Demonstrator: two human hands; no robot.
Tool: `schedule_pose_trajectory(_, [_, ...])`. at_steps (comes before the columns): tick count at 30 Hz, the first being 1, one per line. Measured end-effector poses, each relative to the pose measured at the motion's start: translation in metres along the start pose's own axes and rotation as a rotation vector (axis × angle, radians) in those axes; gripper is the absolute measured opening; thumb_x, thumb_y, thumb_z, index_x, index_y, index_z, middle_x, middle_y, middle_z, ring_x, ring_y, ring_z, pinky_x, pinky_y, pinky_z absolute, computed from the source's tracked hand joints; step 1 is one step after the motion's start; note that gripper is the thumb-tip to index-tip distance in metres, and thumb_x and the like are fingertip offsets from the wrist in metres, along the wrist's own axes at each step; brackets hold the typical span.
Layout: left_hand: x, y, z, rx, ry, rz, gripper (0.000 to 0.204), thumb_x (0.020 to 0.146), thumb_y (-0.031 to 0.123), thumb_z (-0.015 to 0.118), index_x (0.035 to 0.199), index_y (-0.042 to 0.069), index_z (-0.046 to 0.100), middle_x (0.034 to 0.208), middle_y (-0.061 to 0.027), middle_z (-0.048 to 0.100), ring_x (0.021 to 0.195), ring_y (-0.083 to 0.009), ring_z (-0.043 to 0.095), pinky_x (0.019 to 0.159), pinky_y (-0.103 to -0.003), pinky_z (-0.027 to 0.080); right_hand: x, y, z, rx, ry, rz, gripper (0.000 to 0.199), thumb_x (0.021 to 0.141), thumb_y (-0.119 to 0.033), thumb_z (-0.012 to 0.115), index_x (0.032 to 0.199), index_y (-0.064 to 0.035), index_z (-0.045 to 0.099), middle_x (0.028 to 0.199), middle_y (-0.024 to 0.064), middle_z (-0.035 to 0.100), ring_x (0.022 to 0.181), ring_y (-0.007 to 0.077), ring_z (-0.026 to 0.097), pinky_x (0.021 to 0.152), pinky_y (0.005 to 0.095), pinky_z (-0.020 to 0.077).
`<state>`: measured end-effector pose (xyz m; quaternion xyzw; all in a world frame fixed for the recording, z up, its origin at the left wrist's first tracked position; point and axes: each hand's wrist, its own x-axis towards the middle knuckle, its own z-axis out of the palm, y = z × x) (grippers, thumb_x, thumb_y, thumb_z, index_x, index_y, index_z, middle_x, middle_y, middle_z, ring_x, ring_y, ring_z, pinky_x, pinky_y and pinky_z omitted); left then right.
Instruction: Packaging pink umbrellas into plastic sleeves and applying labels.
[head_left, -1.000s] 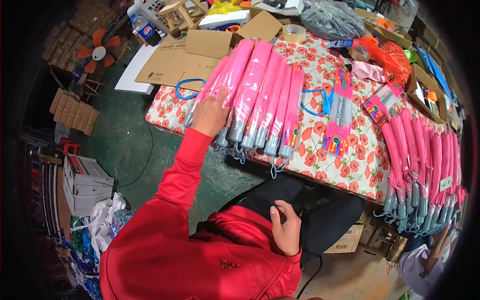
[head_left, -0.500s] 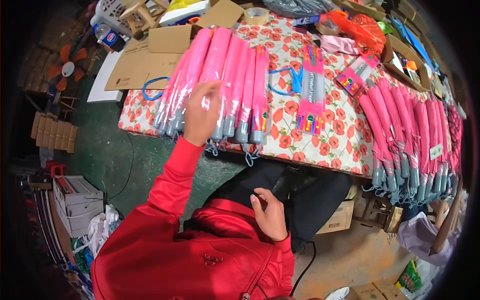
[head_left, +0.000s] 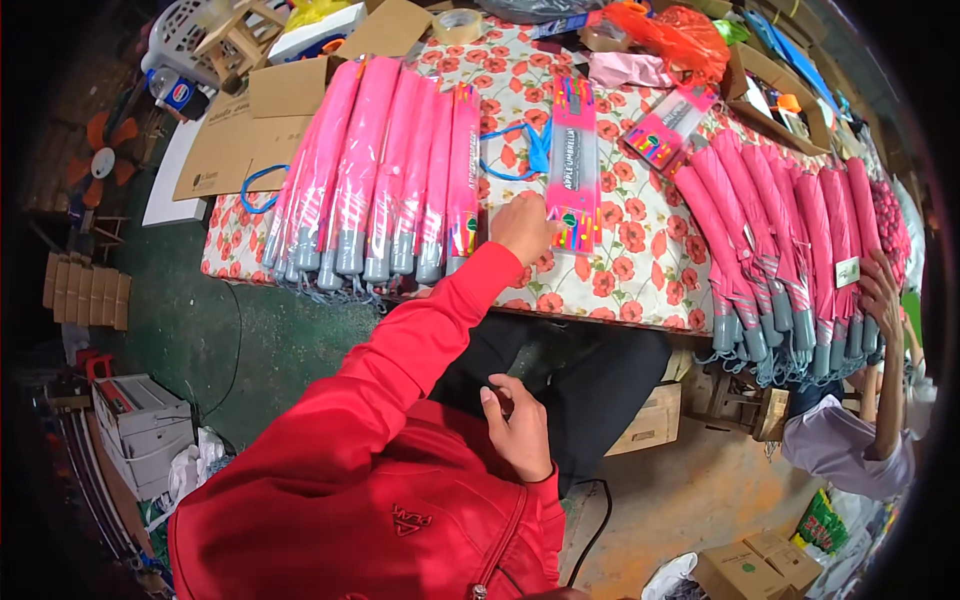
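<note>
My left hand [head_left: 525, 229] reaches over the table to the lower left edge of flat printed plastic umbrella sleeves [head_left: 573, 165], its fingers bent and closed at that edge; the fingertips are partly hidden. Left of it lies a row of pink folded umbrellas [head_left: 365, 165] in clear sleeves, grey handles toward me. The nearest one wears a printed sleeve [head_left: 463, 170]. Above my lap, my right hand [head_left: 520, 430] is loosely curled, thumb and fingers apart, with nothing visible in it. A blue strap [head_left: 537, 150] lies just beyond my left hand.
At the right end of the flowered table [head_left: 630, 285] lie unsleeved pink umbrellas [head_left: 775, 230], touched by another person's hand [head_left: 880, 292]. More printed sleeves [head_left: 670, 128] lie near them. Cardboard [head_left: 245, 140], a tape roll [head_left: 457, 27] and a red plastic bag [head_left: 680, 45] line the far side.
My left hand has moved right, from the sleeved umbrellas to the flat sleeves. My right hand stays above my lap. Another person's hand now touches the right-hand umbrellas. The view has shifted slightly.
</note>
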<state>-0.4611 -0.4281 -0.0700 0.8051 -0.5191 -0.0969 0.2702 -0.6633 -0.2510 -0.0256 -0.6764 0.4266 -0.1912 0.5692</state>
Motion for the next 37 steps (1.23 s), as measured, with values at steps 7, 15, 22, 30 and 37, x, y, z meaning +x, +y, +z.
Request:
schedule_pose_trajectory(7, [-0.001, 0.009, -0.013, -0.065, -0.032, -0.069, 0.024, 0.089, 0.019, 0.064, 0.077, -0.003, 0.064, 0.080, -0.0224, 0.068, 0.073, -0.0449, 0.063, 0.067, -0.051, 0.050, 0.008, 0.002, -0.015, 0.018, 0.007, 0.031, 0.024, 0.094, -0.011, 0.065, 0.112, 0.0040, 0.064, 0.086, 0.0116, 0.069, 0.069, 0.0195, 0.060, 0.066, 0.0292, 0.0499])
schedule_pose_trajectory(15, [0.000, -0.010, -0.032, -0.587, 0.137, -0.127, 0.022, 0.084, 0.006, 0.070, 0.102, -0.005, 0.073, 0.084, -0.0099, 0.074, 0.066, -0.0166, 0.063, 0.062, -0.029, 0.050, 0.037, -0.006, -0.064, 0.109, 0.342, 0.038, 0.022, 0.095, -0.009, 0.063, 0.113, 0.0036, 0.064, 0.094, 0.0103, 0.069, 0.073, 0.0181, 0.061, 0.070, 0.0288, 0.0509])
schedule_pose_trajectory(22, [-0.008, -0.013, -0.031, -0.815, 0.028, -0.220, 0.020, 0.090, 0.008, 0.068, 0.101, -0.008, 0.070, 0.077, -0.0067, 0.066, 0.065, -0.0132, 0.057, 0.060, -0.025, 0.047, 0.055, 0.010, -0.135, 0.094, 1.060, 0.032, 0.031, 0.095, -0.005, 0.058, 0.125, 0.0021, 0.059, 0.108, 0.0112, 0.068, 0.095, 0.0186, 0.065, 0.087, 0.0270, 0.0499])
schedule_pose_trajectory(30, [-0.021, -0.002, -0.046, -0.181, 0.233, 0.089, 0.020, 0.092, 0.008, 0.065, 0.105, -0.006, 0.071, 0.087, -0.0108, 0.068, 0.072, -0.0183, 0.060, 0.066, -0.028, 0.049, 0.084, 0.008, -0.206, -0.494, 1.398, -0.013, 0.048, 0.089, -0.008, 0.058, 0.135, 0.0031, 0.053, 0.135, 0.0212, 0.055, 0.123, 0.0351, 0.053, 0.107, 0.0415, 0.0411])
schedule_pose_trajectory(37, [-0.026, -0.020, -0.049, -0.485, 0.049, -0.203, 0.021, 0.092, 0.011, 0.068, 0.111, 0.005, 0.073, 0.106, -0.0151, 0.067, 0.080, -0.0250, 0.062, 0.070, -0.032, 0.050, 0.117, -0.003, -0.286, -1.114, 1.319, 0.143, 0.071, 0.088, -0.020, 0.063, 0.151, -0.0070, 0.035, 0.158, 0.0209, 0.034, 0.146, 0.0448, 0.031, 0.112, 0.0726, 0.0190])
